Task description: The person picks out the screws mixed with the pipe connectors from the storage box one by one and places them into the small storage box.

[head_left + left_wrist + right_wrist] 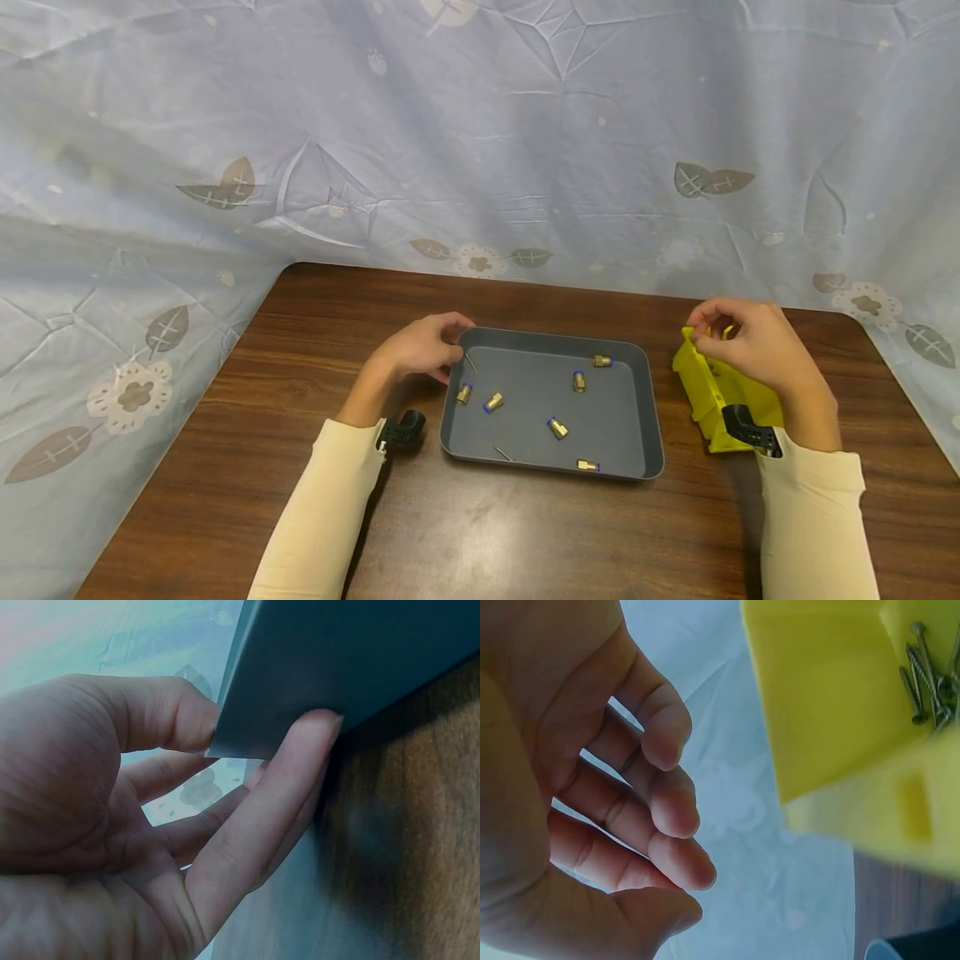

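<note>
My left hand point(423, 346) grips the left side of a grey tray point(525, 375), with the thumb at its rim and fingers against the outside, as the left wrist view shows. Inside the tray lie several brass push-in fittings point(557, 428) with blue collars and two thin screws point(503, 454). Over the far left edge of a yellow bin point(705, 387) hovers my right hand point(765, 342), fingers loosely bent and holding nothing. The right wrist view shows the hand point(622, 795) apart from the bin's wall, and several screws point(930, 682) inside the bin.
A dark wooden table point(480, 533) carries the tray and, to its right, the bin. Behind and to the left hangs a pale patterned cloth point(480, 150). A strip of table separates the tray from the bin.
</note>
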Motion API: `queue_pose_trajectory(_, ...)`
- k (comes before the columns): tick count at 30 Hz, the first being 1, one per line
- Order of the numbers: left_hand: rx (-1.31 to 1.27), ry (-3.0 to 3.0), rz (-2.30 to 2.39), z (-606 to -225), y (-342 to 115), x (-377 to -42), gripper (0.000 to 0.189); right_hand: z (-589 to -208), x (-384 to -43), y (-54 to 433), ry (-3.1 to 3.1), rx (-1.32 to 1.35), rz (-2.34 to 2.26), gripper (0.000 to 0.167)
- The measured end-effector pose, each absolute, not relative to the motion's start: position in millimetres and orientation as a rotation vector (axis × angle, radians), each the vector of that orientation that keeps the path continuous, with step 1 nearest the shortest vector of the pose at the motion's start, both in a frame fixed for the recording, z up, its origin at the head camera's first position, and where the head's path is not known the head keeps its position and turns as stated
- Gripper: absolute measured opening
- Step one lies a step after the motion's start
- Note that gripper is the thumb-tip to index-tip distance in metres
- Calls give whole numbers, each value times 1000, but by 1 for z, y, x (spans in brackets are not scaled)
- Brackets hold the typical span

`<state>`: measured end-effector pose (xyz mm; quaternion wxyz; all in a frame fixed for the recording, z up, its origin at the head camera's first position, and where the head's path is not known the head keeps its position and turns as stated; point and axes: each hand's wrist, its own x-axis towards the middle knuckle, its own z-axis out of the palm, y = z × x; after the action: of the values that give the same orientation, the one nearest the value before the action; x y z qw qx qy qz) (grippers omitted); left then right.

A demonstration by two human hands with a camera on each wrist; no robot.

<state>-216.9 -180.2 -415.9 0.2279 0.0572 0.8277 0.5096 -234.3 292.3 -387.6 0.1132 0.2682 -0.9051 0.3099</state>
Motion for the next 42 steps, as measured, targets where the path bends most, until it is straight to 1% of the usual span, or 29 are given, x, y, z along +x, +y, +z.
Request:
queue_pose_trajectory(16, 163, 2269, 1418, -416, -181, -216, 54, -380, -232, 255, -2655, 944, 951, 23)
queue_pose_trajectory(24, 165, 2279, 1407, -417, -181, -217, 53, -383, -235, 234, -2655, 1013, 976, 20)
queue_pose_trajectory(31, 159, 2281, 1401, -417, -181, -217, 53, -381, -236, 214, -2687, 1048, 1005, 21)
queue_pose_trajectory(42, 160, 2282, 1398, -416, -181, -217, 52, -383, -239, 183, -2621, 1172, 1078, 22)
